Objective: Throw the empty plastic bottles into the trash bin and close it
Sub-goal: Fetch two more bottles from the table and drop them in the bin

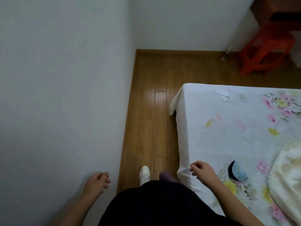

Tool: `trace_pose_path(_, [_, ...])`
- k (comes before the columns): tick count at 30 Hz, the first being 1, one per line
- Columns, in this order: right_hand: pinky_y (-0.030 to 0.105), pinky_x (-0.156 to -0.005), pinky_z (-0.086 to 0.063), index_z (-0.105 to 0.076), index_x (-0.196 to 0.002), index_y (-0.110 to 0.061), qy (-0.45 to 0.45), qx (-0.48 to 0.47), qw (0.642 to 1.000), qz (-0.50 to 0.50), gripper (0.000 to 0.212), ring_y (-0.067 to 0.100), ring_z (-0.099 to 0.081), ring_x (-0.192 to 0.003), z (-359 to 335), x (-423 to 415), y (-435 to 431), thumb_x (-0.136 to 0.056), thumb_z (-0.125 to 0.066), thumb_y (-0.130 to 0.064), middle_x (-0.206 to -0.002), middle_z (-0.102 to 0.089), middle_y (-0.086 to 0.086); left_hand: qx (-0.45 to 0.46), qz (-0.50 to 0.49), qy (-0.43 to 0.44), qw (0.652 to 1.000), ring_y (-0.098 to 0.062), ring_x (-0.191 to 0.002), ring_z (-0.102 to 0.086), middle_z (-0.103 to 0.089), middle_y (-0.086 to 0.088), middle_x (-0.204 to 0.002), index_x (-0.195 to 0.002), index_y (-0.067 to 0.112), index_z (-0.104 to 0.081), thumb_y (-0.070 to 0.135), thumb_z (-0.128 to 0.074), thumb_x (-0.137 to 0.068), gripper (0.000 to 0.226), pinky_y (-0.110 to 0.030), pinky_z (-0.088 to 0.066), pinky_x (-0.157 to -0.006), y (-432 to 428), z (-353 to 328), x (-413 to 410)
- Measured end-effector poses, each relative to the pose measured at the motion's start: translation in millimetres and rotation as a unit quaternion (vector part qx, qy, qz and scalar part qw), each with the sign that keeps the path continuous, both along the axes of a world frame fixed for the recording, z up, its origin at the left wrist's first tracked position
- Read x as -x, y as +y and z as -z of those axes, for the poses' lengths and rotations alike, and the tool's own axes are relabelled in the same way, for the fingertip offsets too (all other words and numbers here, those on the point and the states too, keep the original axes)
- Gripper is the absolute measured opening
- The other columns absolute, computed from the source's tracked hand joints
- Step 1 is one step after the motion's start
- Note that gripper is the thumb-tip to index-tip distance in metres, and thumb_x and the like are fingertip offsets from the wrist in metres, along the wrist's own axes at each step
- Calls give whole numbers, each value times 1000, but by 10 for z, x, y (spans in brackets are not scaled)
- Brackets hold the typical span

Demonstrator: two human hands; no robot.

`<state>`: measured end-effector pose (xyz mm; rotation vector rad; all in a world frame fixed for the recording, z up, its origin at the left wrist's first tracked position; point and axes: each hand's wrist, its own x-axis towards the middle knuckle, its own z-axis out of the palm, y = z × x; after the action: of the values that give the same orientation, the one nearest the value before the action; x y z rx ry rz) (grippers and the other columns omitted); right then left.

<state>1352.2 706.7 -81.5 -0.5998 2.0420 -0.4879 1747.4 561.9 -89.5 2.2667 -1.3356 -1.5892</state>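
No plastic bottle and no trash bin show in the head view. My left hand [96, 181] hangs low at the left, close to the white wall, fingers loosely curled and holding nothing. My right hand [202, 172] hovers over the near corner of the bed [211, 128], fingers loosely bent with nothing in them. My white shoe [144, 175] stands on the wooden floor [151, 103] between wall and bed.
A narrow strip of wooden floor runs ahead between the white wall [65, 79] and the flower-patterned bed. A red plastic stool [267, 51] stands at the far right corner. A scrap of white paper [224, 95] and a blue-and-black cloth item [237, 172] lie on the sheet.
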Motion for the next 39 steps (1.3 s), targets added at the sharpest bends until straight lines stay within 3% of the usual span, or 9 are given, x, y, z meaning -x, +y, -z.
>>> trace_pose_path(6, [34,-64,-49,-70,-88,-9,-36,-21,987,158,14,20,-65,-67,67,368,-219,-93,-56,-11,-85,-76,12,-6,183,13,983,-22,-73,-66,-74,-12,-92,-93,9,-69,25,-54,-102,24,-30,-47,-64,-1285,-182,958])
trace_pose_path(11, [31,-61,-44,-68,-91,-1,-67,-56,974,208,15,21,-60,-66,234,796,-604,-95,-56,-9,-88,-73,18,5,283,14,959,-18,-76,-67,-74,-9,-93,-97,8,-70,26,-51,-103,27,-27,-47,-63,-2230,-271,1726])
trace_pose_path(17, [32,-63,-47,-69,-91,-5,-69,-61,979,183,16,21,-63,-69,286,1565,-1747,-95,-55,-12,-92,-74,16,32,214,-20,976,-23,-80,-71,-75,-5,-89,-90,14,-70,31,-52,-103,28,-33,-52,-69,-3165,-218,2196])
trace_pose_path(21, [36,-74,-54,-70,-87,-11,-54,-33,995,82,14,18,-68,-71,133,2071,-2853,-93,-58,-16,-86,-76,7,47,143,-34,988,-26,-76,-71,-75,-8,-86,-86,10,-70,29,-53,-102,30,-34,-51,-66,-3629,-181,2396])
trace_pose_path(28, [32,-81,-57,-70,-101,-17,-51,27,997,-50,18,17,-68,-90,-252,2704,-4762,-98,-54,-26,-95,-72,1,23,68,-42,997,-26,-64,-66,-76,-13,-83,-84,9,-71,23,-56,-101,27,-31,-45,-60,-4428,-82,2642])
trace_pose_path(35, [35,-81,-58,-70,-103,-18,-46,55,997,-23,15,15,-70,-88,-256,3255,-6038,-96,-58,-24,-95,-72,0,6,71,-42,997,-24,-64,-66,-76,-13,-82,-81,7,-71,25,-58,-100,29,-33,-47,-64,-5654,69,3125])
trace_pose_path(39, [37,-81,-57,-68,-95,-20,-50,18,996,68,11,20,-70,-88,-188,3555,-6262,-96,-58,-20,-93,-73,4,3,117,-31,993,-26,-69,-67,-75,-15,-87,-88,7,-71,24,-56,-101,26,-33,-47,-64,-6609,-1,3692])
